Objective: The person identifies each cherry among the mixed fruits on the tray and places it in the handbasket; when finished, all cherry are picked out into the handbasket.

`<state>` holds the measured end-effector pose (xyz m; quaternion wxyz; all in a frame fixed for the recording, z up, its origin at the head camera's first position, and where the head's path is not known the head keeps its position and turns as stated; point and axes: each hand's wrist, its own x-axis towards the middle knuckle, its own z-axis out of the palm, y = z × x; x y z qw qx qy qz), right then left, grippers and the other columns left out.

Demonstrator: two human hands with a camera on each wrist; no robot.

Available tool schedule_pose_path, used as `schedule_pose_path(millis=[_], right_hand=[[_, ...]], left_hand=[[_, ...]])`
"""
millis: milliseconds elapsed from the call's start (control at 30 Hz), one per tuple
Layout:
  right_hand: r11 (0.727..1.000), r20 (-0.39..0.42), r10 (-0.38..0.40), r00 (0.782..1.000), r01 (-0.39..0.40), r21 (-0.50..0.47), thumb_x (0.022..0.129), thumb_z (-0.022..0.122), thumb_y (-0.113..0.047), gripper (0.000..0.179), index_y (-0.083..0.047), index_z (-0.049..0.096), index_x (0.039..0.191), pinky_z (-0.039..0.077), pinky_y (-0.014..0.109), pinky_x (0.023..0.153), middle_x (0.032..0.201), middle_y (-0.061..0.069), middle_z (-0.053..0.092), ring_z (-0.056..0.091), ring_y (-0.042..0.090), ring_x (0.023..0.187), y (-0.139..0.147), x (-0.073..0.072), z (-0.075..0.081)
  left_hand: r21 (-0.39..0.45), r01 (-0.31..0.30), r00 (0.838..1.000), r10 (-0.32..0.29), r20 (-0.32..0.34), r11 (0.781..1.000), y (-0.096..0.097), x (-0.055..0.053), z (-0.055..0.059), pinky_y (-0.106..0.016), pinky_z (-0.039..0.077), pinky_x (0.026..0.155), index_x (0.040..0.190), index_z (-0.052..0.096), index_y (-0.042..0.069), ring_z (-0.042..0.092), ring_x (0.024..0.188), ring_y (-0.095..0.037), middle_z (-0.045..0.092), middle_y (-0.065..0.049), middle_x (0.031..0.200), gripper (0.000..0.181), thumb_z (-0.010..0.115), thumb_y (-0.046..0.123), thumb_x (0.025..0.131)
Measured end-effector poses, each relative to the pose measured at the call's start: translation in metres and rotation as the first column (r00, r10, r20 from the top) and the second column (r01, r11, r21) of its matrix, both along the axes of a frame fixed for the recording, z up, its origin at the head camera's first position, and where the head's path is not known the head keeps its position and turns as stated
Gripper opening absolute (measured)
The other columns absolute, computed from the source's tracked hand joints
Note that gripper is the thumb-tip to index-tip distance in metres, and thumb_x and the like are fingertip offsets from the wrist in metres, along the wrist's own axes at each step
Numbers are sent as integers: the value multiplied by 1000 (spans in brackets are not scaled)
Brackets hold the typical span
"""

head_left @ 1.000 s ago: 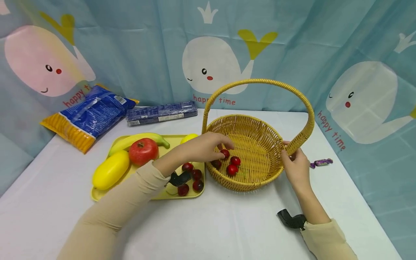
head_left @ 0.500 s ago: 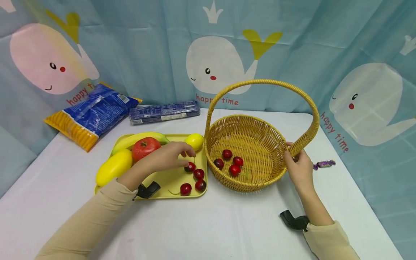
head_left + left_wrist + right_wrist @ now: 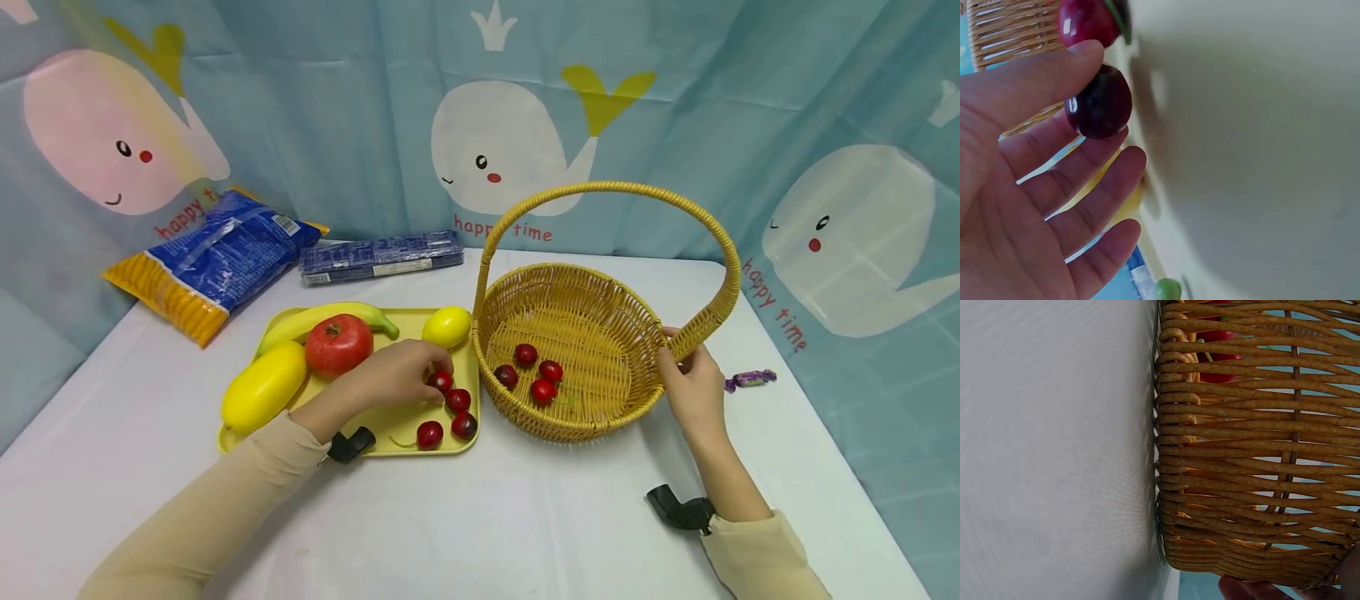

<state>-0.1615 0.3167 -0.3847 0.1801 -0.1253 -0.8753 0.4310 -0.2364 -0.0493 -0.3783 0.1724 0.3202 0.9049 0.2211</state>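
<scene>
My left hand is over the yellow tray and pinches a dark red cherry between thumb and forefinger; its other fingers are spread loosely. Several more cherries lie close by on the tray, among them a stemmed cherry near the front edge. With my right hand, I grip the wicker basket at its right rim, where the tall handle joins. Several red cherries sit in the left part of the basket. In the right wrist view only some fingertips show below the weave.
On the tray are a red apple, a banana, a yellow mango-shaped fruit and a lemon. Behind stand a blue snack bag and a long blue package. A purple wrapped candy lies right of the basket.
My left hand has moved left from over the basket, back to the tray, and has taken hold of a cherry there. My right hand stays on the basket rim.
</scene>
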Motion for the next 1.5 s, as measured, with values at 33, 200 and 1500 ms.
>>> schedule_pose_path(millis=[33,200,1500], right_hand=[[1000,0,-2,1000,2,1,94,46,-26,37,-12,52,128,45,12,59,113,15,60,53,6,79,0,0,0],[1000,6,-2,1000,2,0,95,46,-26,37,-12,51,128,45,12,59,113,16,59,53,6,78,2,2,1],[1000,3,-5,1000,5,0,95,46,-25,36,-11,52,127,45,12,59,112,15,60,55,14,81,0,-1,0]], left_hand=[[-6,5,1000,-5,-12,1000,0,0,1,-27,44,64,92,64,16,50,70,-13,58,4,79,21,76,19,75],[-8,1,999,-1,-48,1000,-4,0,12,-27,47,69,100,66,11,53,75,-13,61,3,88,25,74,15,77],[40,426,898,-417,-143,904,135,8,39,-20,42,84,108,66,13,52,94,-8,61,4,104,28,67,5,81]])
